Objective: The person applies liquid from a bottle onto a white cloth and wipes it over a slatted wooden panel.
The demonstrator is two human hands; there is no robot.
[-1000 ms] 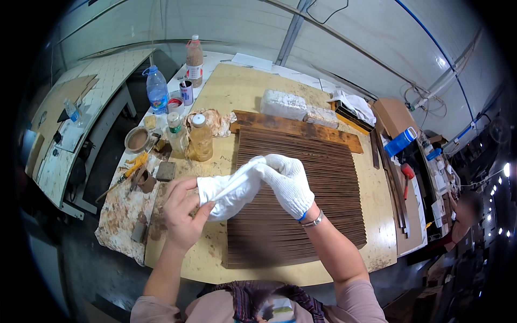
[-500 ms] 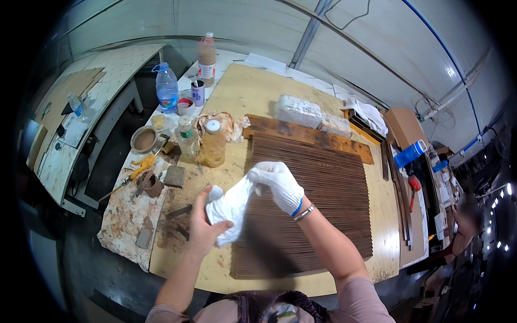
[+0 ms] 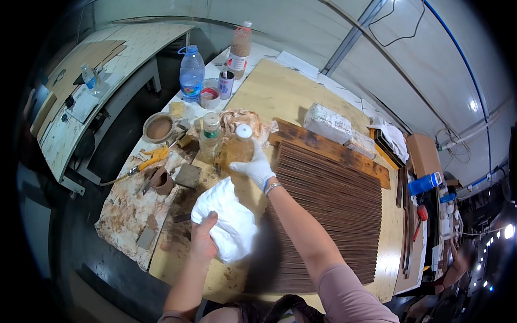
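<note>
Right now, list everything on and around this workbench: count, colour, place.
Amber-liquid plastic bottle with white cap: 1, bench left, gripped by right hand.
Crumpled white cloth: 1, near edge, in left hand.
Dark brown ribbed wooden panel: 1, bench centre.
Green-capped clear bottle: 1, beside amber bottle.
Blue water bottle: 1, far left.
Round brown-filled bowl: 1, left.
Yellow-handled tool: 1, stained sheet.
White wrapped block: 1, behind panel.
Left hand: bare.
Right hand: white glove.

Head view, down over workbench (image 3: 301,97)
</note>
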